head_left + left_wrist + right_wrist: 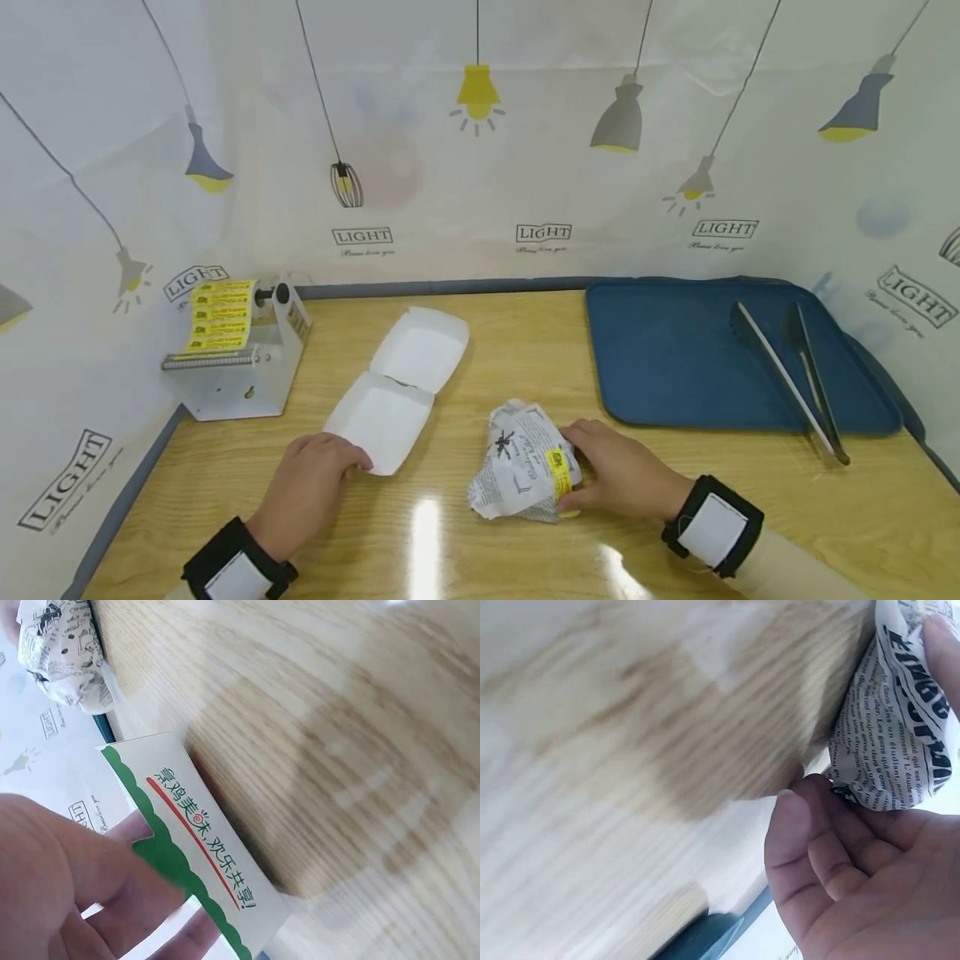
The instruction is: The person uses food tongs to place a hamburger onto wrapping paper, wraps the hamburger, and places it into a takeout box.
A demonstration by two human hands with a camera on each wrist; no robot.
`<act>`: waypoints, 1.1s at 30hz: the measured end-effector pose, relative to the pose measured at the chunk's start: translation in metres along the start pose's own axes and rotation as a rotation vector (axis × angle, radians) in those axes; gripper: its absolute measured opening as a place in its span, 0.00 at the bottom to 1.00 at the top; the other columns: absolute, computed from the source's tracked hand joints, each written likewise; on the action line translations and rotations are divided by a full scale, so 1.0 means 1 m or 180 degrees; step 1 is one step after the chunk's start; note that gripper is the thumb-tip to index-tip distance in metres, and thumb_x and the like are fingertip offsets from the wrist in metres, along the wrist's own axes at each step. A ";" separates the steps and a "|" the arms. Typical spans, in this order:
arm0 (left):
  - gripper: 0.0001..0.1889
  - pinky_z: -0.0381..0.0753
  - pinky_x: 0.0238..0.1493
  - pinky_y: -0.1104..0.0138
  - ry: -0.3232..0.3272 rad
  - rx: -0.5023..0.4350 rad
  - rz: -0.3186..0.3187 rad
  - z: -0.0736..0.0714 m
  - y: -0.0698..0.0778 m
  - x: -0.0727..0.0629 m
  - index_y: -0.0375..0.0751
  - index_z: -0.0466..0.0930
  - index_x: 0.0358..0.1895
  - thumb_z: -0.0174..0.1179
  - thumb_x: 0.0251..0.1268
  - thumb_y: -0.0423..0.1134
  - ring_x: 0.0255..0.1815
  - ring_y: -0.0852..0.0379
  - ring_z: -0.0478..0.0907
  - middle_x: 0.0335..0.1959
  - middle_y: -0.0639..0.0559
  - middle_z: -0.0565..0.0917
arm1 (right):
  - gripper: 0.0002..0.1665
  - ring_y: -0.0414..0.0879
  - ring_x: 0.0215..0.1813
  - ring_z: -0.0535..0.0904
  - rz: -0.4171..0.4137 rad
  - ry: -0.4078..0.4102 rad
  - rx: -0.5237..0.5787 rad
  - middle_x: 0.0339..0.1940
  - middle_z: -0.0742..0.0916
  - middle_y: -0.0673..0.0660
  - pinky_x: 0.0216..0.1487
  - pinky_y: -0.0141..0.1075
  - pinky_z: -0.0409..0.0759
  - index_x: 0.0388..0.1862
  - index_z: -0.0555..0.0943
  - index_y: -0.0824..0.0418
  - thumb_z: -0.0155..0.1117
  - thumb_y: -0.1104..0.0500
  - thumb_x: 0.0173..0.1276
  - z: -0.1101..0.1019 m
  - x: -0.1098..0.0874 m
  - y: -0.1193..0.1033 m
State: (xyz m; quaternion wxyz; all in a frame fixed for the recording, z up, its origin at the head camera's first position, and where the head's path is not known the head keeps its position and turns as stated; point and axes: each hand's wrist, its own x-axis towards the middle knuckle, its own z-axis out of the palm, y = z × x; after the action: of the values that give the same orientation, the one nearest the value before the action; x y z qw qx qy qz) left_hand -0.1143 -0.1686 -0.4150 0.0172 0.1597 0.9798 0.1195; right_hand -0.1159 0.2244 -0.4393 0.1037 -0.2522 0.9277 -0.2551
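An open white takeout box (384,421) lies on the wooden table, its lid (422,346) folded back to the far side. My left hand (311,483) pinches the box's near wall. Green print and writing cover that outer wall (214,844) in the left wrist view, with my thumb outside and fingers inside. To the right sits a paper-wrapped food parcel (517,467) with newspaper-style print and a yellow label (558,472). My right hand (622,475) grips it from the right, thumb on the near side. What the paper covers is hidden.
A label dispenser (247,371) with a strip of yellow labels stands at the left. At the back right lies a blue tray (667,358), with metal tongs (787,379) resting on it and overhanging its near edge. A printed cloth (480,183) surrounds the table.
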 end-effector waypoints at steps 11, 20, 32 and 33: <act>0.09 0.79 0.48 0.36 0.0232 0.0254 -0.0233 -0.006 -0.018 0.011 0.40 0.89 0.42 0.62 0.71 0.40 0.52 0.36 0.82 0.44 0.40 0.88 | 0.50 0.42 0.54 0.78 0.0148 0.0002 0.0054 0.55 0.82 0.50 0.54 0.43 0.81 0.65 0.76 0.61 0.83 0.37 0.50 -0.009 -0.018 0.011; 0.21 0.66 0.60 0.29 -0.0030 0.0250 -0.0155 -0.002 -0.022 0.018 0.42 0.87 0.51 0.74 0.59 0.49 0.63 0.27 0.73 0.51 0.41 0.86 | 0.49 0.45 0.54 0.79 0.0174 -0.0015 -0.0038 0.55 0.83 0.52 0.54 0.46 0.81 0.64 0.77 0.63 0.83 0.38 0.50 -0.014 -0.022 0.012; 0.26 0.44 0.63 0.20 -0.0056 0.0309 0.0166 -0.003 -0.024 0.018 0.51 0.86 0.33 0.55 0.53 0.10 0.68 0.31 0.70 0.43 0.50 0.89 | 0.47 0.42 0.53 0.77 0.0138 -0.0073 0.0078 0.55 0.82 0.49 0.51 0.41 0.80 0.65 0.76 0.60 0.84 0.42 0.51 -0.023 -0.036 0.021; 0.26 0.47 0.64 0.22 -0.0066 0.0295 0.0213 -0.004 -0.025 0.018 0.51 0.85 0.31 0.54 0.53 0.10 0.67 0.32 0.71 0.41 0.51 0.89 | 0.47 0.42 0.53 0.77 0.0135 -0.0086 0.0076 0.55 0.82 0.49 0.50 0.41 0.80 0.65 0.76 0.60 0.84 0.42 0.51 -0.024 -0.037 0.022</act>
State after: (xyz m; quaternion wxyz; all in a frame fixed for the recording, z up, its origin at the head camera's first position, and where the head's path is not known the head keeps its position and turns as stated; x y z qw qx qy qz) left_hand -0.1396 -0.1867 -0.4175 0.0160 0.1943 0.9781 0.0729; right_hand -0.1011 0.2701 -0.4281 0.1246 -0.2347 0.9282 -0.2604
